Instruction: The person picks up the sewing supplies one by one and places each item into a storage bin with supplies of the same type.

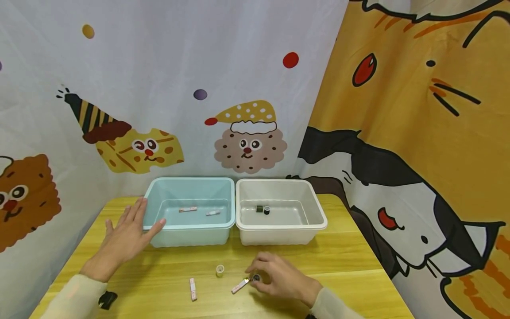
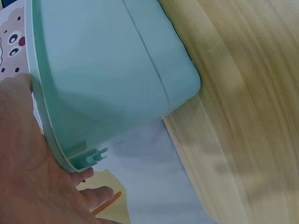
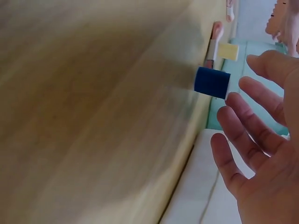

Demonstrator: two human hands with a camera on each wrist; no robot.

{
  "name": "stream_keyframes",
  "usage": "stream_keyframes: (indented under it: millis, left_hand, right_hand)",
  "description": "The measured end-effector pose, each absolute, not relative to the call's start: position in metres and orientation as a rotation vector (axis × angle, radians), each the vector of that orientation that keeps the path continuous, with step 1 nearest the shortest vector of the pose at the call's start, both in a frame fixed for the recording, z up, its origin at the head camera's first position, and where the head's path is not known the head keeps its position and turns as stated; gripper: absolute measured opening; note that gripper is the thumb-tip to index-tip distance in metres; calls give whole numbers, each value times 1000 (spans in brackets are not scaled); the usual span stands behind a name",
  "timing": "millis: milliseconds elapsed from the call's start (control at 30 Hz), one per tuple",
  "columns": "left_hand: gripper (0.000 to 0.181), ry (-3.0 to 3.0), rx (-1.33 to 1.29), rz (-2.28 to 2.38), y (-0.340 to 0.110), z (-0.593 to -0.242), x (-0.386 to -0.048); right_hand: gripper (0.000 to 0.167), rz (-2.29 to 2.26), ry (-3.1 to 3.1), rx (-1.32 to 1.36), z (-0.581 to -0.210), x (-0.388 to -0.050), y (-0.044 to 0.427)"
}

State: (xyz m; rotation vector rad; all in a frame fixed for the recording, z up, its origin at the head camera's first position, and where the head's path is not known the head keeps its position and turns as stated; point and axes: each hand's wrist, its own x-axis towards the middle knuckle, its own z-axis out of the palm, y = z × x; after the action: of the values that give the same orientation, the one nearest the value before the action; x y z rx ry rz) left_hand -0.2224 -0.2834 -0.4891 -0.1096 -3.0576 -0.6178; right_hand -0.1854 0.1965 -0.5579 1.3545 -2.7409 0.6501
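My left hand (image 1: pixel 126 235) rests on the left rim of the teal plastic bin (image 1: pixel 191 237); in the left wrist view its thumb and fingers lie along that rim (image 2: pixel 44 112). Over the table, my right hand (image 1: pixel 280 277) is at a small dark blue spool of thread (image 1: pixel 256 278). The right wrist view shows its fingers loosely spread beside the blue spool (image 3: pixel 212 83), with a gap before them. A slim pink-and-white piece (image 1: pixel 240 285), its kind unclear, lies against the spool's left. Farther left are a cream spool (image 1: pixel 220 270) and another slim piece (image 1: pixel 193 289).
Two similar slim pieces (image 1: pixel 188 209) lie inside the teal bin. The white bin (image 1: pixel 279 235) beside it holds a dark green spool (image 1: pixel 259 208) and a black one (image 1: pixel 267 210). A printed curtain (image 1: pixel 247 53) hangs behind the wooden table (image 1: pixel 342 261).
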Motion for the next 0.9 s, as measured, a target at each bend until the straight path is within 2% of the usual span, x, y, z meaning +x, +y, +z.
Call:
stream_keyframes:
  millis: [900]
  left_hand:
    - [114, -3045, -108, -622, -283, -490, -223]
  right_hand:
    - [35, 702, -2715, 1354, -572, -181, 209]
